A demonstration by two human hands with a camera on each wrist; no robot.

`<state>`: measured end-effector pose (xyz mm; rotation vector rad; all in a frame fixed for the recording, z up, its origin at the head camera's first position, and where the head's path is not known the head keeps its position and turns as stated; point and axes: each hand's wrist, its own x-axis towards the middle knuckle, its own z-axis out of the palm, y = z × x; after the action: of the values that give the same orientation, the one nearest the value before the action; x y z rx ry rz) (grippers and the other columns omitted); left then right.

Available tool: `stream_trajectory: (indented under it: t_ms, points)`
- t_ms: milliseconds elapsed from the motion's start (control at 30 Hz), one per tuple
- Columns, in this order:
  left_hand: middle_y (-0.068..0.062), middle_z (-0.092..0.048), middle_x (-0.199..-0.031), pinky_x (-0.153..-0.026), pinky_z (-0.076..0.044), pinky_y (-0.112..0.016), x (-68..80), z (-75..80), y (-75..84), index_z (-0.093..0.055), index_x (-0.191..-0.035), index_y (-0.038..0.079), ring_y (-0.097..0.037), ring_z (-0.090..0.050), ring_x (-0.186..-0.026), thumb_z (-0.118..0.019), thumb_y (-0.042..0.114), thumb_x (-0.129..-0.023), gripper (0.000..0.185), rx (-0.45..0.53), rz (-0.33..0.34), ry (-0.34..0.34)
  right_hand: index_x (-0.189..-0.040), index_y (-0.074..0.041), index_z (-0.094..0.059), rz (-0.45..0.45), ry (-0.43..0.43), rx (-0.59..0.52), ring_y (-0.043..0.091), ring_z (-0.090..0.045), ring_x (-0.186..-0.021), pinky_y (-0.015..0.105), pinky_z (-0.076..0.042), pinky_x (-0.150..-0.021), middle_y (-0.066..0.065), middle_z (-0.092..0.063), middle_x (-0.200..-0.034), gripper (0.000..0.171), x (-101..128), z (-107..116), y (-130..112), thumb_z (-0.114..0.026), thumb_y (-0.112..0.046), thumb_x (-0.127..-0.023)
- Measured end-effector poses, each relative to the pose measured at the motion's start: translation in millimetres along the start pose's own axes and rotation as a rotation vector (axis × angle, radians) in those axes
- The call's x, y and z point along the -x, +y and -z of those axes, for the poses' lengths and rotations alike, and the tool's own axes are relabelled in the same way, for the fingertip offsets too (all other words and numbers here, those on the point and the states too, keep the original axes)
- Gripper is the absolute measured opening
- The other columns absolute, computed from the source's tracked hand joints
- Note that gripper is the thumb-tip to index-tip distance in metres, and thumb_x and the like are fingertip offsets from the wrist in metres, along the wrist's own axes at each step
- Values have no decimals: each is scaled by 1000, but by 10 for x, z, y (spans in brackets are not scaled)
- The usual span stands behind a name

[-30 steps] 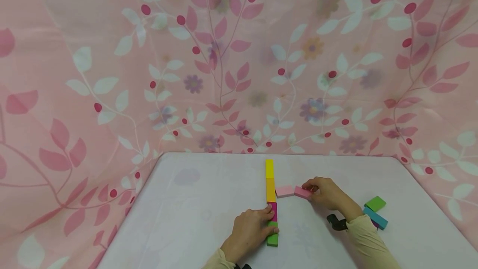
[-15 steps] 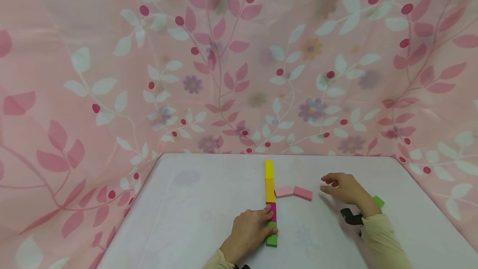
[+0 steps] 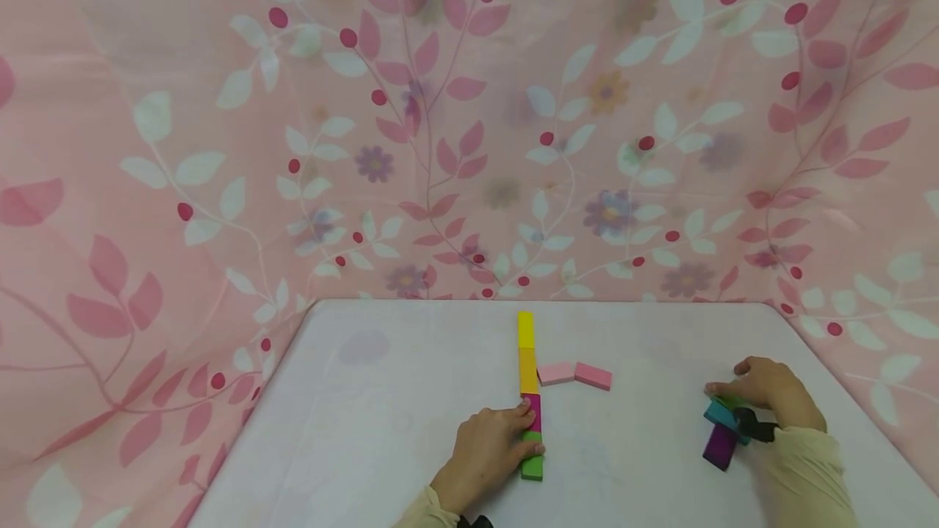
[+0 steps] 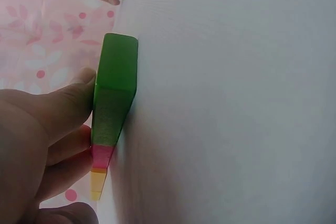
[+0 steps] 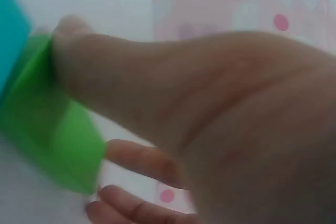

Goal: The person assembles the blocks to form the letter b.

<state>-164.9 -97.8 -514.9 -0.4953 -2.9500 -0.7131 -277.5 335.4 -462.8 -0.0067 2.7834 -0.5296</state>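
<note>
White table (image 3: 411, 398) with pink floral cloth behind. Left hand (image 3: 487, 455) lies flat-ish against the line of blocks (image 3: 530, 385), thumb pressing the green end block (image 4: 116, 87). Right hand (image 3: 766, 389) is far right, fingers curled on a green block (image 5: 50, 124) beside the teal one (image 3: 720, 414).

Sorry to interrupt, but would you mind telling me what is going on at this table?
A person is laying coloured blocks on a white table. The left hand rests on the near end of a straight row, touching its magenta block and green block. Two pink blocks branch off to the right. The right hand is at a loose pile, its thumb pressed on a light green block beside a teal block and a purple block.
</note>
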Motion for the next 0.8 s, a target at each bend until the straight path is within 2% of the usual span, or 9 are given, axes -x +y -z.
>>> stream_trajectory:
  t_ms: [67, 167, 300, 500, 800]
  points:
    - [13, -65, -128, -64, -51, -26, 1, 3, -7, -69, -124, 28, -23, -68, -108, -73, 56, -80, 53, -8, -1, 2, -120, 17, -50, -30, -32, -51, 45, -58, -90, 54, -52, -76, 40, -55, -111, 98, 3, -19, 36, -73, -67, -75]
    - [13, -65, -128, -65, -51, -27, 3, 0, -9, -69, -125, 28, -23, -68, -109, -73, 56, -80, 53, -2, -5, -1, -118, 15, -53, -50, -34, -87, 39, -59, -86, 48, -53, -71, 38, -57, -108, 95, 12, -49, 75, -72, -67, -75]
    - [13, -65, -128, -64, -50, -25, 19, -1, -8, -69, -125, 28, -23, -68, -110, -73, 56, -81, 52, 10, 0, -4, -114, 16, -54, -46, -5, -52, 46, -57, -90, 52, -51, -73, 39, -57, -107, 95, 39, -96, 90, -70, -69, -76]
    - [13, -65, -129, -62, -50, -25, 11, -12, 1, -69, -124, 29, -24, -68, -110, -73, 56, -80, 52, -3, 8, -4, -117, 18, -50, -61, 36, -62, 53, -55, -95, 58, -49, -77, 40, -56, -108, 101, 96, -147, 122, -67, -73, -75]
    - [14, -65, -128, -62, -50, -26, 12, -6, -7, -69, -124, 29, -24, -68, -109, -74, 56, -80, 52, -12, 0, 1, -114, 12, -56, 5, 105, -16, 39, -61, -86, 48, -51, -66, 33, -63, -101, 90, 202, -213, 150, -64, -71, -80]
